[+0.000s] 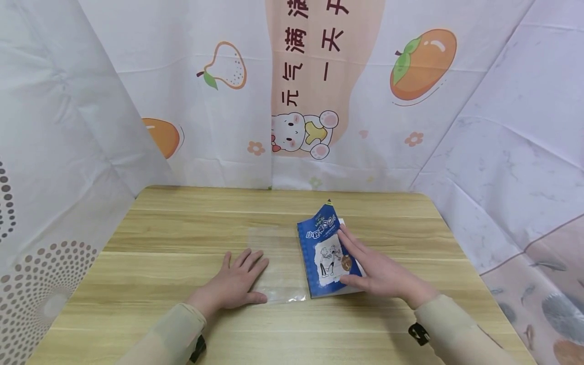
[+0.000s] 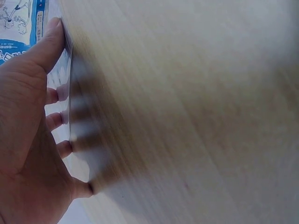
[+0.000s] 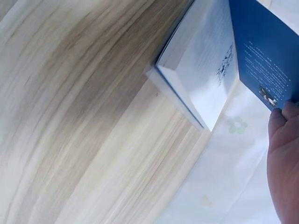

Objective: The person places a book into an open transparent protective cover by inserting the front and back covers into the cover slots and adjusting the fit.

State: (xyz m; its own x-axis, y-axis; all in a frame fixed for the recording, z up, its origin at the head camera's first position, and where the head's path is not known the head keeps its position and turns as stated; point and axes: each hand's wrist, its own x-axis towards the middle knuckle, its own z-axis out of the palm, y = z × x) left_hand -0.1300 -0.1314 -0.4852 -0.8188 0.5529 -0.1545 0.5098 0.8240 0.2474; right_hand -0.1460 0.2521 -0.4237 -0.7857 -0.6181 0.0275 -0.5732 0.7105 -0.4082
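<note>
A blue paperback book with cartoon figures on its front lies right of the table's middle. Its front cover is partly raised; the right wrist view shows the blue inner side of the cover and the white page beneath. My right hand holds the cover at its free edge, thumb on the front, fingertips against the inner side. Left of the book, a clear plastic sheet lies on the wood; whether it joins the book cannot be told. My left hand rests on the sheet's left part, fingers spread.
Both hands are over a wood-grain table with rounded far corners. Behind it hangs a white printed curtain, with further cloth at both sides. Dark straps show at the wrists.
</note>
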